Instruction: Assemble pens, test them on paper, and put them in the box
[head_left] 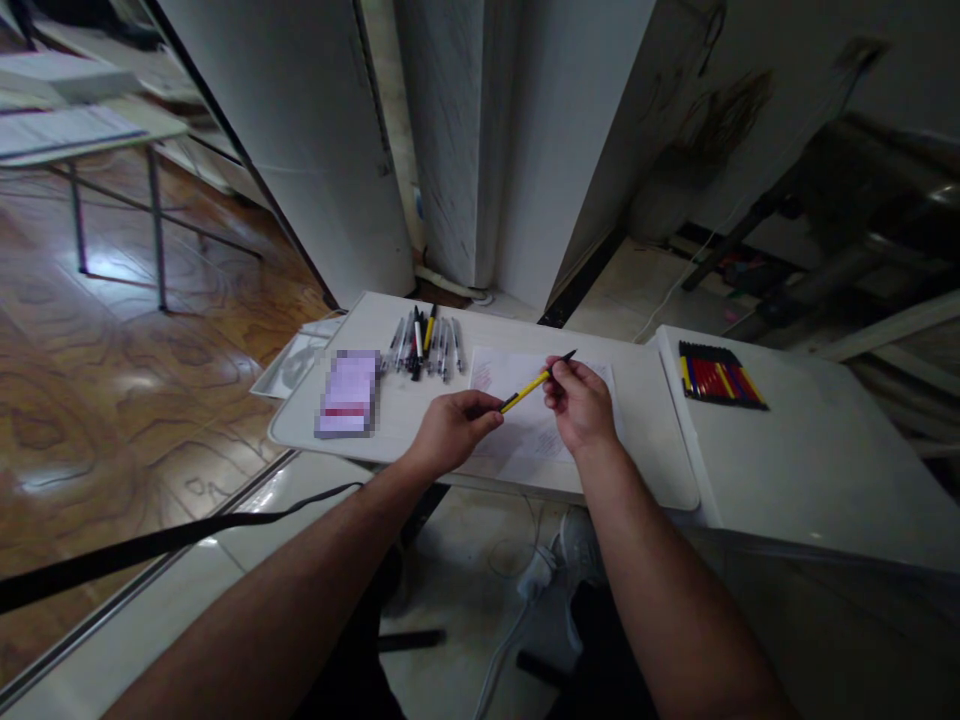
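Observation:
A yellow pen [527, 389] with black ends is held slantwise over a paper sheet [525, 455] marked with small writing. My left hand [456, 428] pinches its lower left end. At the upper right, my right hand [583, 402] grips the pen near its dark tip, which points up and away. Left of the paper lies a loose group of several pens [444, 350], mostly clear, with black, white and yellow ones among them. Both hands are above the white table [645, 440].
A blurred lilac rectangular item [349, 395] lies at the table's left side. On the adjoining white surface [810, 460] at right sits a row of coloured pens [721, 377]. A dark strap [187, 530] crosses the lower left. Cables [499, 650] run over the floor below.

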